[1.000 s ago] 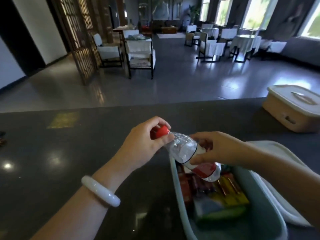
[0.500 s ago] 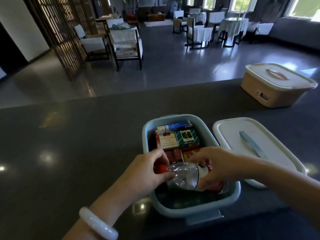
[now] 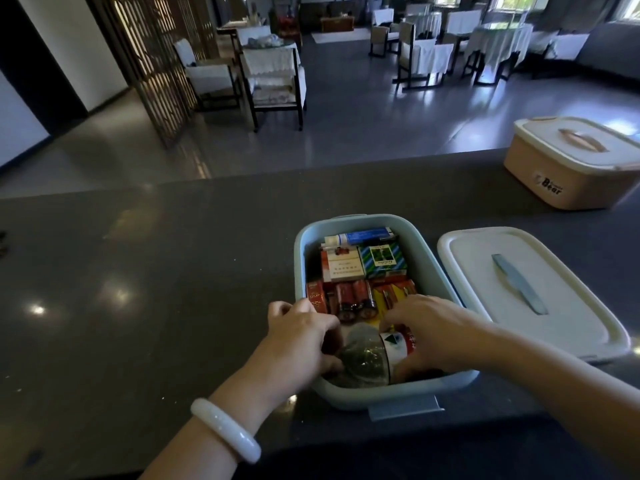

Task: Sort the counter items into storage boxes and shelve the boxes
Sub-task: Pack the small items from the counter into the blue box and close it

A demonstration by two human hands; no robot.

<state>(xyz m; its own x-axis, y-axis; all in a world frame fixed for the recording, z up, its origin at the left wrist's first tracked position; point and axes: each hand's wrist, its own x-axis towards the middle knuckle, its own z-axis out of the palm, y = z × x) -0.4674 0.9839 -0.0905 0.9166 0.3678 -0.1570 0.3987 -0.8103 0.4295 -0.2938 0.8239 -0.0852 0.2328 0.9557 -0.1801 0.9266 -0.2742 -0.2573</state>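
Both hands are down in the pale blue storage box (image 3: 424,261): left hand (image 3: 300,336) grips the plastic bottle (image 3: 372,356) at its neck, right hand (image 3: 431,327) curls round its labelled end. Bottle lies sideways at the box's six o'clock, lid (image 3: 526,289) at three o'clock.

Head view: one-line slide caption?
Both hands lay a plastic bottle into the open blue storage box.
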